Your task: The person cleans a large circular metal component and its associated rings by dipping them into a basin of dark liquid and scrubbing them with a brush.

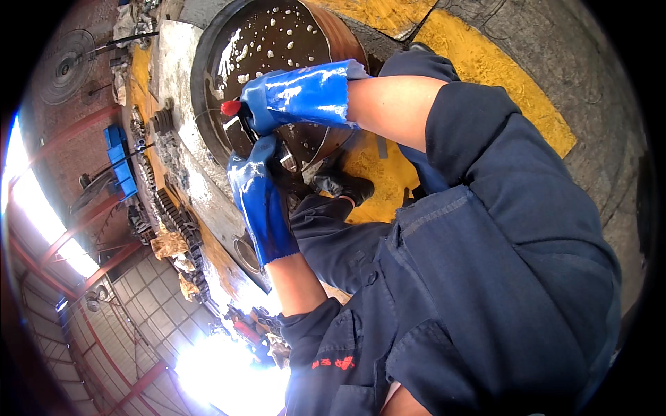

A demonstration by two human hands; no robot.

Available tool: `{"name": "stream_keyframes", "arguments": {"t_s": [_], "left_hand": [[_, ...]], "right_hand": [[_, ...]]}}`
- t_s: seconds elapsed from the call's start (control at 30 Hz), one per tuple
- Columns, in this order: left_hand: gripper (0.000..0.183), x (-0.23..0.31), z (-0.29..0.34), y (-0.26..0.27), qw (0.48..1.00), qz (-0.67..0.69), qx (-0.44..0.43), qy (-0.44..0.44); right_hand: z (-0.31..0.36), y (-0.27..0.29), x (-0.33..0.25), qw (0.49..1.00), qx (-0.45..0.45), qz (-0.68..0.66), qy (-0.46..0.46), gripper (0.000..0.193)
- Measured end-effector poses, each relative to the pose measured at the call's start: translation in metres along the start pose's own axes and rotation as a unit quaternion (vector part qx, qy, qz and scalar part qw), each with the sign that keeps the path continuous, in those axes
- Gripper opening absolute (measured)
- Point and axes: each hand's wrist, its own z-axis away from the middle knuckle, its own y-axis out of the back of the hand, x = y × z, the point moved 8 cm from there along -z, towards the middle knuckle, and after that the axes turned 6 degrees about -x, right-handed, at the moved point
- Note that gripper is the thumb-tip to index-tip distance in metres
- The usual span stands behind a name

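Both hands wear long blue rubber gloves and meet over a round metal drum point(201, 76) of dark, foam-flecked liquid point(277, 35). My right hand point(267, 104) is closed, and a brush with red bristles point(230, 107) sticks out on its far side; the handle is hidden in the glove. Just below, my left hand point(253, 163) is closed on a dark metal part point(246, 130) that shows between the two gloves. A shiny metal end point(288, 163) shows beside the left glove, partly hidden. Whether it belongs to the same part, I cannot tell.
A metal-topped bench point(177, 76) runs along the left, bearing rows of dark metal parts point(173, 208) and a blue bin point(120, 163). A round fan point(69, 66) stands beyond. My boot point(345, 186) rests on yellow flooring point(479, 62) near the drum. Strong light glares at lower left.
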Motion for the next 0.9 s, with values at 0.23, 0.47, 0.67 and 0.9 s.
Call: {"name": "stream_keyframes", "arguments": {"t_s": [0.23, 0.47, 0.67, 0.9], "left_hand": [[0.021, -0.0035, -0.005, 0.0036, 1.0, -0.023, -0.009, -0.006], [0.021, -0.0012, -0.0025, 0.0021, 1.0, -0.023, -0.005, -0.001], [0.022, -0.003, -0.0059, 0.0048, 0.999, -0.045, -0.006, -0.006], [0.02, -0.0074, -0.0089, 0.0056, 0.999, -0.033, -0.002, 0.011]], "right_hand": [[-0.0036, -0.003, 0.003, 1.0, 0.01, 0.012, -0.007, 0.031], [-0.006, -0.0041, 0.0048, 1.0, 0.016, 0.013, 0.0, 0.031], [-0.0052, -0.0037, 0.0047, 1.0, 0.021, 0.006, -0.004, 0.031], [-0.0064, -0.004, 0.005, 1.0, 0.018, 0.016, -0.002, 0.031]]}}
